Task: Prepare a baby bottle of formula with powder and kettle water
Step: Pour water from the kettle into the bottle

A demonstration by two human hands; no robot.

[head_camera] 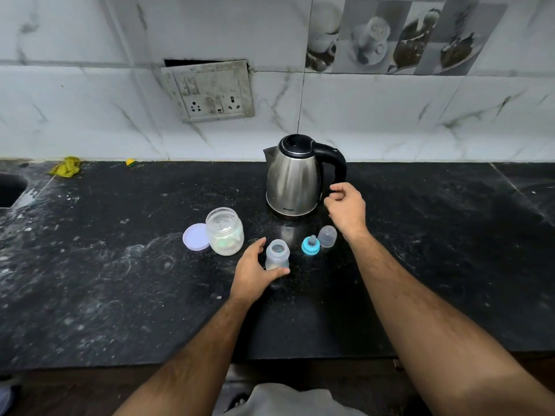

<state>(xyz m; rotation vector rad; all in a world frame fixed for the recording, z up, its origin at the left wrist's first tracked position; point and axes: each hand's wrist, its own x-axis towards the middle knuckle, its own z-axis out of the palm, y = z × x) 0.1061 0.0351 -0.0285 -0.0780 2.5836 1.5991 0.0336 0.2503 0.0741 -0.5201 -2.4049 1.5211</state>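
Black speckled countertop [120,280], lower two thirds of frame, dusted with white residue. Steel kettle [292,181], centre, black handle to the right, lid down. Right hand [345,208] just beside handle base, fingers loosely curled, apart, gripping nothing. Baby bottle [277,258], uncapped and upright, below centre; left hand [255,273] cupped round its lower left side, thumb at the base (grip loose, partly spread). Blue teat ring [310,245] and clear cap [327,236] right of bottle. Powder jar [224,231], uncovered, centre left; lilac lid [195,237] touching its left side. Yellow cloth [65,167], upper left.
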